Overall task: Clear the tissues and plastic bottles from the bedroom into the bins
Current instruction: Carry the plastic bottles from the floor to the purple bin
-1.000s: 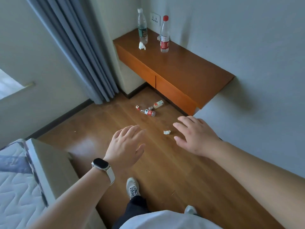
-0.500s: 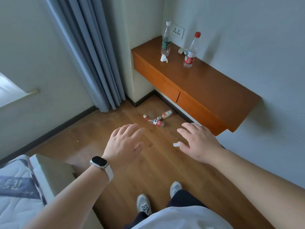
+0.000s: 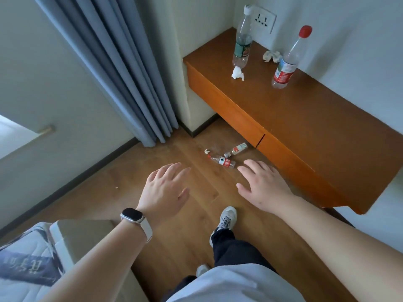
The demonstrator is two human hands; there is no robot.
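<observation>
While grips (image 3: pixel 265 186) empty, floor bottles (image 3: pixel 225 162) beyond

I stood on a warm wood-plank floor (image 3: pixel 135 192) where pale walls (image 3: pixel 349 40) met at a corner, grey-blue curtains (image 3: pixel 122 68) hanging left of a wall-mounted orange-brown desk (image 3: pixel 316 127), a wall socket (image 3: pixel 265 18) above it, my mattress (image 3: pixel 24 258) behind.

Bottle labels (image 3: pixel 283 73) and mattress print (image 3: pixel 28 265) are too blurred to read.
</observation>
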